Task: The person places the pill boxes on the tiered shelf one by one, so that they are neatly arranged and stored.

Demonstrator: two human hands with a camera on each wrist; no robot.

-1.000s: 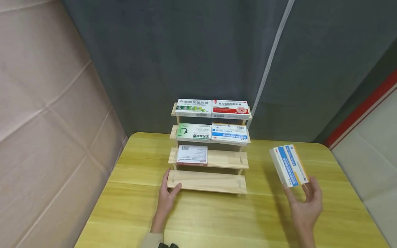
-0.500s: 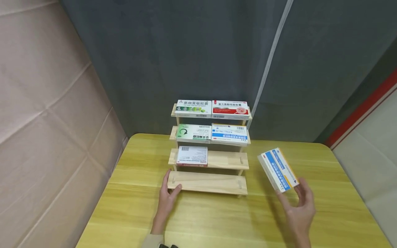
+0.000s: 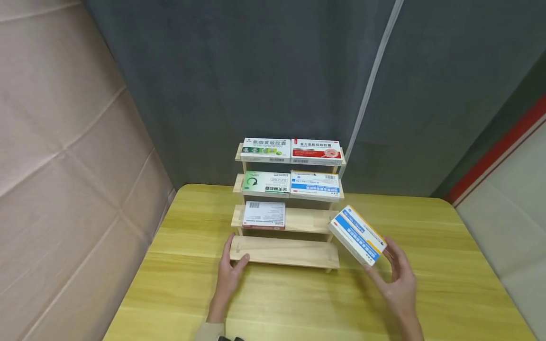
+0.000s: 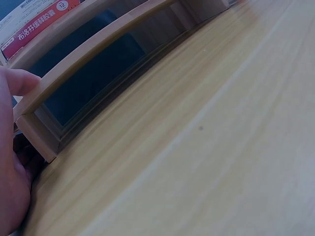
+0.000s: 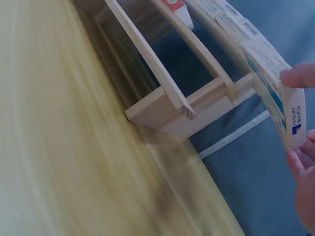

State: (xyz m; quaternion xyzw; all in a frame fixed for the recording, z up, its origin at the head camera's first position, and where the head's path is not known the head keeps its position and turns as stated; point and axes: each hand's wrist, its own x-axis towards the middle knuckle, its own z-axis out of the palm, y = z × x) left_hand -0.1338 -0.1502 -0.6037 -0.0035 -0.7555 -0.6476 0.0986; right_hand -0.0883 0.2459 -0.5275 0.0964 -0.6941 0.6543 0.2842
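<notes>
My right hand (image 3: 396,284) pinches a white, blue and orange medicine box (image 3: 357,236) by its near end, tilted, just right of the wooden tiered rack (image 3: 283,251). In the right wrist view, thumb and fingers grip the end of this medicine box (image 5: 273,93). My left hand (image 3: 230,272) holds the left end of the rack's lowest step, its thumb on the front edge. In the left wrist view the left hand (image 4: 15,147) wraps that corner. A white box with a dark red edge (image 3: 264,214) lies on the left of the second step up.
On the third step sit a green-and-white box (image 3: 267,183) and a blue-and-white box (image 3: 315,184). The top step bears a green-banded box (image 3: 266,149) and a red-banded box (image 3: 316,150). A dark curtain (image 3: 256,71) hangs behind the wooden table (image 3: 298,303).
My right hand has carried the medicine box leftward to the rack's right side, turning it closer to level with the steps. The left hand has stayed on the rack.
</notes>
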